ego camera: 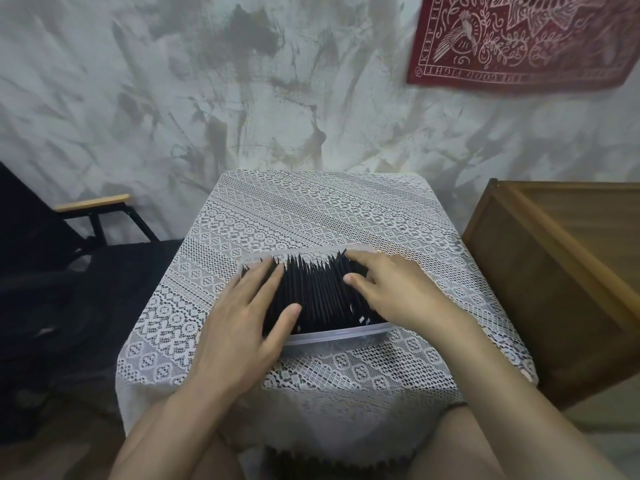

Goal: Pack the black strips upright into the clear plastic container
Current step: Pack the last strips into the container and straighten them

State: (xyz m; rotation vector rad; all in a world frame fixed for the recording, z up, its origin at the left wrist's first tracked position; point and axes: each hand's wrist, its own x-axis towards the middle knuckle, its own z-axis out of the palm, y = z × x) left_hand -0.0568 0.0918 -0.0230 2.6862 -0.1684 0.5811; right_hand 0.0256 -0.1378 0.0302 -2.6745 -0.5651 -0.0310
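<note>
Head view: a clear plastic container (pixel 341 336) sits on the near half of a small surface (pixel 311 209) covered with a white lace cloth. Black strips (pixel 318 292) fill it, standing on end in a tight row with their pointed tips fanning upward.

The left hand (pixel 242 320) lies over the left end of the row. Its fingers are straight and close together, their tips reaching the far left corner of the container, and the thumb rests on the strips near the near rim.

The right hand (pixel 391 292) lies over the right end. Its fingers are stretched out towards the far right corner and the thumb points left across the tops of the strips. Both hands are flat and released, pressing on the strips and gripping nothing.

A black chair (pixel 69 258) with a wooden armrest stands to the left of the surface, and a brown wooden cabinet (pixel 554 271) to the right. On the mottled grey wall (pixel 207 98) behind, a red patterned cloth (pixel 519 39) hangs at far right.
</note>
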